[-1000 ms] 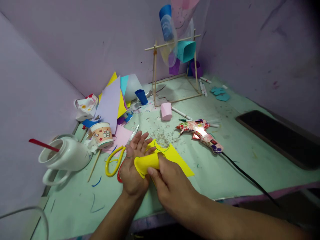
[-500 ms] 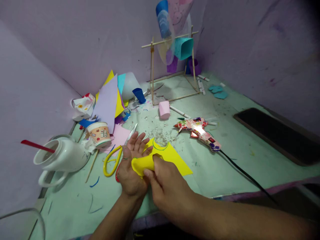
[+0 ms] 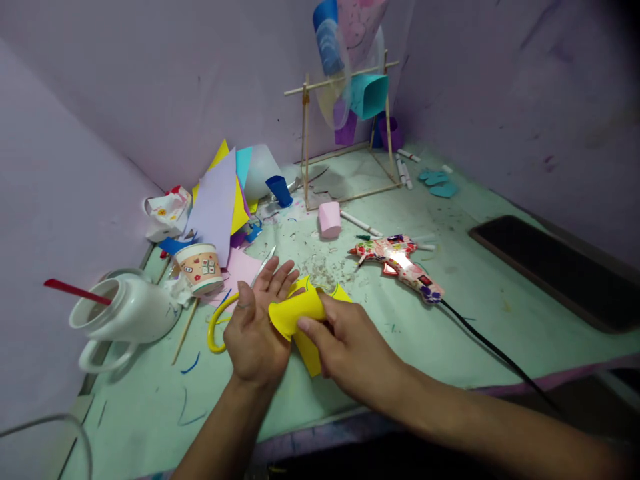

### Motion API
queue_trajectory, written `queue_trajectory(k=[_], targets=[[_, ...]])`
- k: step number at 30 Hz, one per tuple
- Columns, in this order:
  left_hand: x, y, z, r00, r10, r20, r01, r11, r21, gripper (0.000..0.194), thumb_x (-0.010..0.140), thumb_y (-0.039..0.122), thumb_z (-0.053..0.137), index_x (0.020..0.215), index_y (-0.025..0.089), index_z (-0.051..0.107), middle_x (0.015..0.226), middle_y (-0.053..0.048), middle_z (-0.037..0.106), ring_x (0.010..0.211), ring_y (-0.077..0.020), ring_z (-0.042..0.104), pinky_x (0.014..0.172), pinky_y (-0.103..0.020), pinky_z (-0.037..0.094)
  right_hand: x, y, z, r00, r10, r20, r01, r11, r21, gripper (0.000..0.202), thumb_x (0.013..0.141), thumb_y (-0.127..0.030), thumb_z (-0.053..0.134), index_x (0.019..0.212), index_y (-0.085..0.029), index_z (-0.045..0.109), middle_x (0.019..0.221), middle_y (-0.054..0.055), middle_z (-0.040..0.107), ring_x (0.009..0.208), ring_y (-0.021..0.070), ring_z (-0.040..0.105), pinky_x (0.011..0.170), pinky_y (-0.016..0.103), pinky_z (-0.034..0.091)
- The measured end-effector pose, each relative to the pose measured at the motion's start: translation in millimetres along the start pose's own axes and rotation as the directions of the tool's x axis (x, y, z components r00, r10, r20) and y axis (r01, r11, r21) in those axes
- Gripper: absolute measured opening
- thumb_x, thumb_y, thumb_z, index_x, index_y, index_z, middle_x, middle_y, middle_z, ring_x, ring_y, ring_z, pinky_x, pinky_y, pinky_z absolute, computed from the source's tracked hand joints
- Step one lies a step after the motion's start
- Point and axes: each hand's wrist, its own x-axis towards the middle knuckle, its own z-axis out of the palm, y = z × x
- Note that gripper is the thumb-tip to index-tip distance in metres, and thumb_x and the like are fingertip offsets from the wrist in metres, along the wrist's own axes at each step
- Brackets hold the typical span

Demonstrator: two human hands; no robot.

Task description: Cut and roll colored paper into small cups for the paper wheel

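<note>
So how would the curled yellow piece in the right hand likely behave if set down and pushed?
The yellow piece is probably light, as its sheet looks thin. It may dent easily, since it appears hollow. Its rounded curl in the right hand suggests it could roll if pushed, though its flared end might make it veer.

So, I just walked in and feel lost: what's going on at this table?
A person's right hand grips a curled yellow piece, with one end at the open, upturned left hand. More yellow sheet shows below it. On the table, a patterned glue gun lies to the right; scissors, partly hidden, lie beside the left hand. A stick frame stands farther back.
</note>
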Motion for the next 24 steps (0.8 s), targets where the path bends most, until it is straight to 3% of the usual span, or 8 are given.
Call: queue_trajectory(k=[5,10,17,21,24], targets=[[4,1,-1.8,1.0,0.006,-0.02,-0.006,1.0,0.008,0.05,0.085,0.05,0.035,0.114,0.013,0.053,0.118,-0.017,0.056,0.109,-0.0267,0.053,0.091,-0.04,0.042,0,3,0,0.999,-0.038,-0.016,0.039,0.998,0.055,0.011,0.078,-0.017,0.052,0.069,-0.016,0.058,0.065,0.001,0.059,0.062,0.0133,0.051,0.06,0.025,0.039],[4,0,-4.6,0.999,-0.015,0.038,0.016,1.0,-0.024,0.047,0.085,0.048,0.036,0.112,0.013,0.053,0.117,-0.017,0.055,0.107,-0.0279,0.054,0.086,-0.04,0.046,-6,4,3,0.994,-0.103,-0.033,0.105,0.993,0.062,0.027,0.074,-0.014,0.055,0.051,-0.017,0.041,0.051,-0.004,0.044,0.05,0.0089,0.04,0.052,0.023,0.032],[3,-2,-5.4,0.994,0.028,0.107,-0.023,0.998,-0.051,0.046,0.087,0.046,0.035,0.115,0.014,0.053,0.119,-0.016,0.053,0.108,-0.0271,0.053,0.086,-0.038,0.048,-7,12,6,0.945,-0.308,-0.106,0.317,0.945,0.081,0.026,0.074,-0.009,0.054,0.052,-0.017,0.043,0.051,-0.004,0.045,0.049,0.0077,0.041,0.054,0.02,0.035],[1,-1,-5.2,0.993,0.027,0.116,-0.021,0.999,-0.047,0.047,0.087,0.046,0.033,0.117,0.015,0.052,0.121,-0.015,0.052,0.111,-0.0267,0.051,0.086,-0.037,0.048,-7,17,10,0.912,-0.383,-0.145,0.393,0.919,0.047,0.021,0.075,-0.008,0.053,0.056,-0.017,0.051,0.056,-0.002,0.056,0.051,0.0084,0.047,0.055,0.018,0.039],[0,5,-4.9,0.996,-0.016,0.087,0.015,1.0,0.008,0.047,0.087,0.045,0.036,0.117,0.014,0.052,0.124,-0.016,0.052,0.112,-0.0284,0.051,0.084,-0.038,0.05,-6,26,6,0.843,-0.53,-0.093,0.529,0.848,-0.042,0.019,0.075,-0.004,0.047,0.068,-0.016,0.06,0.069,0.002,0.065,0.06,0.0108,0.057,0.059,0.019,0.043]])
